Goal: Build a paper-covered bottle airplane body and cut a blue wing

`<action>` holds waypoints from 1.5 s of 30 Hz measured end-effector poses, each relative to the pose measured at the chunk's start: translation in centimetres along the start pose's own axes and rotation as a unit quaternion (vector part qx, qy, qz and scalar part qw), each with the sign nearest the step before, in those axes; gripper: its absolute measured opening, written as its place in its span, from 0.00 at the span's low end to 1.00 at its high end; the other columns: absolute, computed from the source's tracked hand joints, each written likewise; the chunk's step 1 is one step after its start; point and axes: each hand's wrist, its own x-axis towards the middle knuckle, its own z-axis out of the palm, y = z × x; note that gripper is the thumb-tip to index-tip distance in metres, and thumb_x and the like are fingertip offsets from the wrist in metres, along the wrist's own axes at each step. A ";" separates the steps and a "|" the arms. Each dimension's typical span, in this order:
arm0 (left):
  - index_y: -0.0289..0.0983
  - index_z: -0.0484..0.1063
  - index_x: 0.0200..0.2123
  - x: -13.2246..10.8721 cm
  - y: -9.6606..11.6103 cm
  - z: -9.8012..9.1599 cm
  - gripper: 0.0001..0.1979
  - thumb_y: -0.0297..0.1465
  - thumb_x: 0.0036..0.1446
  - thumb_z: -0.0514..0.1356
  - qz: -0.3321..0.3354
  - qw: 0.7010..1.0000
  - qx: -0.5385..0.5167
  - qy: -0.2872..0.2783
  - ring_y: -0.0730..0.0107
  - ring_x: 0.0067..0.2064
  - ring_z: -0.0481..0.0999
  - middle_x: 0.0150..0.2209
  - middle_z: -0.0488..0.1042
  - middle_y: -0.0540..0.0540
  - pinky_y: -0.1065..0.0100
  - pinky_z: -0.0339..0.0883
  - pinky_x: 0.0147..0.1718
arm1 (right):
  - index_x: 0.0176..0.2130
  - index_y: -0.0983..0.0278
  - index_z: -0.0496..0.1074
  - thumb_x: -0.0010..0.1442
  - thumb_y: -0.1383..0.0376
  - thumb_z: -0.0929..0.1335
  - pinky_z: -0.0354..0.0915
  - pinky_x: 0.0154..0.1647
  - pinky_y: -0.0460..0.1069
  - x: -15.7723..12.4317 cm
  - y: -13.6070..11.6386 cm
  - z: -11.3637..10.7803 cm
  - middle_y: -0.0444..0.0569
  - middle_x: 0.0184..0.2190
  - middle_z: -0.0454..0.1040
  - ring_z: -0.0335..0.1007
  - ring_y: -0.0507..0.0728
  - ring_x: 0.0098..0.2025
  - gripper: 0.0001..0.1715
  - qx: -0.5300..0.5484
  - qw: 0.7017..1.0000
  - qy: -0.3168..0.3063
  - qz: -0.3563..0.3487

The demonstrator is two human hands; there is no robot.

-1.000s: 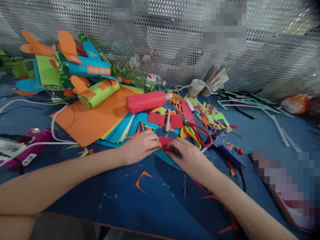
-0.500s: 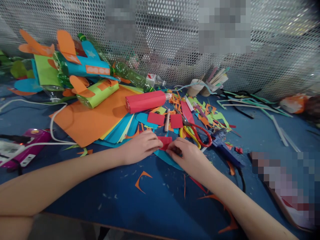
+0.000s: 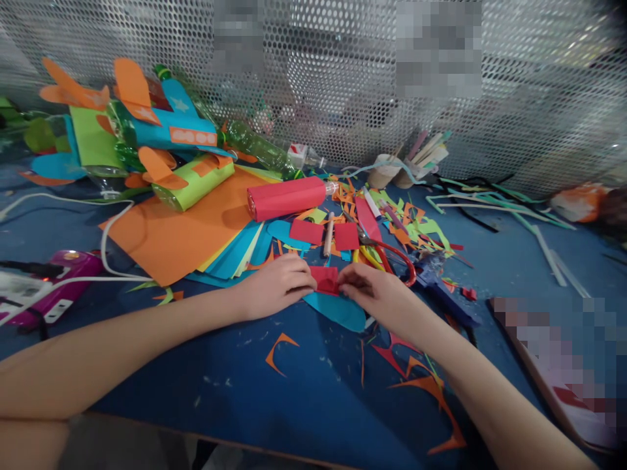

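Between my hands lies a small red paper piece [image 3: 326,280], partly over a rounded blue paper shape [image 3: 337,311]. My left hand [image 3: 281,286] has its fingers together on the red piece's left edge. At the right edge, my right hand [image 3: 369,287] pinches the paper between thumb and fingers. Just beyond are two red paper rectangles, one on the left [image 3: 306,232] and one on the right [image 3: 346,236], with a capped marker [image 3: 328,235] between them. A bottle wrapped in red paper [image 3: 287,198] lies behind these.
Red-handled scissors [image 3: 399,258] and a blue glue gun [image 3: 448,290] lie right of my right hand. Orange sheets [image 3: 181,235] and paper-covered bottle planes [image 3: 171,130] are at the left. A purple power strip [image 3: 73,281] with cables sits far left. Orange scraps [image 3: 281,352] lie in front.
My right hand has shifted slightly right, uncovering more of the red piece and the blue shape. My left hand has barely moved.
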 end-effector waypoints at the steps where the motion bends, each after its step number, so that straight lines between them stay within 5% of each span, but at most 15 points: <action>1: 0.35 0.72 0.37 0.0 0.0 0.0 0.11 0.31 0.61 0.50 0.000 1.000 0.001 0.002 0.67 0.41 0.66 0.36 0.71 0.44 0.63 0.61 0.43 | 0.35 0.61 0.67 0.57 0.71 0.62 0.66 0.33 0.46 0.0 0.0 -0.1 0.44 0.30 0.74 0.71 0.51 0.32 0.07 0.003 1.000 0.004 -0.005; 10: 0.35 0.71 0.36 0.0 0.1 0.1 0.09 0.26 0.57 0.52 -0.004 1.000 -0.008 0.026 0.67 0.41 0.67 0.35 0.71 0.44 0.62 0.62 0.44 | 0.30 0.63 0.70 0.58 0.71 0.63 0.64 0.35 0.48 -0.3 -0.2 0.9 0.47 0.31 0.70 0.68 0.52 0.32 0.08 -0.110 0.984 0.026 -0.137; 17: 0.35 0.67 0.38 -0.1 0.2 0.2 0.11 0.22 0.49 0.54 -0.033 0.999 -0.012 0.034 0.68 0.38 0.66 0.33 0.69 0.47 0.63 0.62 0.42 | 0.31 0.64 0.71 0.58 0.72 0.63 0.64 0.35 0.48 -0.3 0.1 1.4 0.48 0.31 0.70 0.68 0.53 0.33 0.08 -0.159 0.976 0.032 -0.146; 22: 0.36 0.67 0.34 0.1 0.3 -0.1 0.05 0.25 0.55 0.52 -0.021 0.999 -0.014 0.021 0.68 0.38 0.66 0.33 0.69 0.47 0.64 0.61 0.42 | 0.32 0.64 0.72 0.59 0.72 0.63 0.65 0.37 0.49 -0.3 0.3 1.5 0.49 0.32 0.71 0.68 0.53 0.34 0.09 -0.170 0.973 0.032 -0.154; 45: 0.33 0.71 0.40 0.1 0.2 0.0 0.11 0.26 0.61 0.49 0.009 0.999 0.028 0.016 0.67 0.40 0.66 0.36 0.71 0.43 0.63 0.62 0.42 | 0.33 0.65 0.69 0.61 0.70 0.62 0.65 0.34 0.49 -0.5 -0.4 1.6 0.49 0.31 0.70 0.69 0.55 0.35 0.08 -0.270 0.953 0.038 -0.132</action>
